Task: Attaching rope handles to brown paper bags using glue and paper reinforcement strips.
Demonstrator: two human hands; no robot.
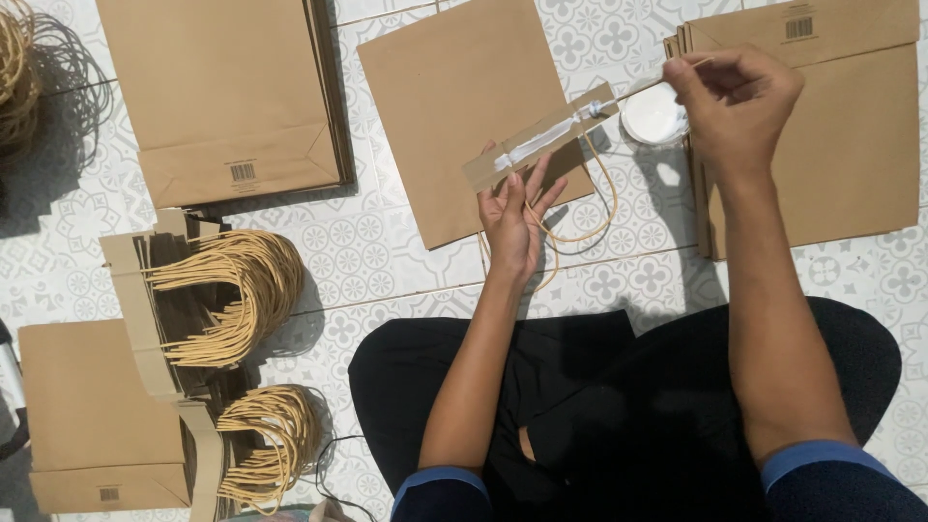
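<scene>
The cardboard handle strip (541, 138), brown with a white smear of glue along it and a cord loop hanging below, is held from under by the left hand (515, 217), whose fingers close on its lower edge. At about two o'clock from the strip, the right hand (735, 101) pinches a thin stick (638, 89); its tip seems to touch the strip's upper end, though this is hard to see. Just under the stick sits a small white glue cup (653, 118). Behind the strip lies a flat paper bag (454, 87). At eight o'clock, well apart, lie bundled handles (227, 290).
</scene>
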